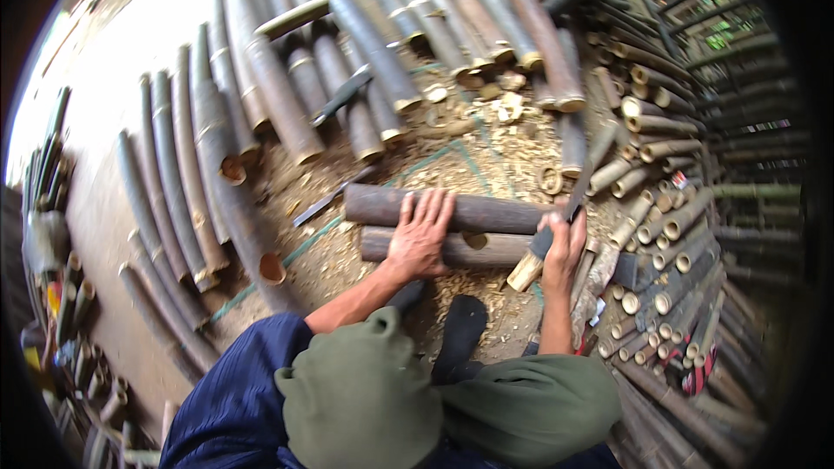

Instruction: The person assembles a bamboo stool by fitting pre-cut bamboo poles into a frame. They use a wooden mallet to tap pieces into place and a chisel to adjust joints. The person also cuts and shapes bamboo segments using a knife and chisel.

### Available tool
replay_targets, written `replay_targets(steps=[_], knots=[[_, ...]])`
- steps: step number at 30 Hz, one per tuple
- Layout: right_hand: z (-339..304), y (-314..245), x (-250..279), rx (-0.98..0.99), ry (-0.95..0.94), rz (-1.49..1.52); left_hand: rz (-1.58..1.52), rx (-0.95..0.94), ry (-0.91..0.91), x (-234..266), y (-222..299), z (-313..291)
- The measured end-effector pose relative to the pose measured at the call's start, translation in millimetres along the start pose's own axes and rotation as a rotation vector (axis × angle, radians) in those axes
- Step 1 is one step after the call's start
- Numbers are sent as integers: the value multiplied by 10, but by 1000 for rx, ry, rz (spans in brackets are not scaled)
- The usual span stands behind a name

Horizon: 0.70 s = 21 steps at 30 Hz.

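Two dark bamboo lengths lie side by side before me: the upper bamboo piece (pixel 499 211) and the lower bamboo piece (pixel 495 250), which has a dark notch in its top. My left hand (pixel 421 230) rests flat across both, fingers stretched and holding nothing. At their right end, my right hand (pixel 563 247) is closed around a large knife (pixel 579 195), its dark blade pointing up and away. Below that hand, a pale wooden piece with a dark band (pixel 524 272) sticks out; whether it belongs to the knife cannot be made out.
Pale wood chips (pixel 504 143) cover the ground ahead. A long-bladed tool (pixel 330 198) lies left of the bamboo pieces. A black-handled tool (pixel 347 91) rests on bamboo poles (pixel 278 100) spread across the far side. Cut bamboo (pixel 665 226) is stacked to the right.
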State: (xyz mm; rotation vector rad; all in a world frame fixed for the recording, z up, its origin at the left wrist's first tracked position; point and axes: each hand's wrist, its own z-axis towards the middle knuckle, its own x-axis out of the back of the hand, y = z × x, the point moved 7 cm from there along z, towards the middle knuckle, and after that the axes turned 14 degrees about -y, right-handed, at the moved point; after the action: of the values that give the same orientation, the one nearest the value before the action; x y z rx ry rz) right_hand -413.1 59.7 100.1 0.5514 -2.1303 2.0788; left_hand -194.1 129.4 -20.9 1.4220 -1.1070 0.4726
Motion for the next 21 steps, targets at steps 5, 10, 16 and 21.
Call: replay_targets(steps=[5,10,16,21], knots=[[-1399,1163,661,-216,340,-365,-1,21,-124,62,-30,125],[-2610,2108,430,-689,234,-683,21,-61,-102,35,-62,355],[-2781,2106,174,-977,35,-597,106,58,-225,108,-122,618],[-2812,2201,117,-836,73,-633,-165,182,-431,223,-284,848]])
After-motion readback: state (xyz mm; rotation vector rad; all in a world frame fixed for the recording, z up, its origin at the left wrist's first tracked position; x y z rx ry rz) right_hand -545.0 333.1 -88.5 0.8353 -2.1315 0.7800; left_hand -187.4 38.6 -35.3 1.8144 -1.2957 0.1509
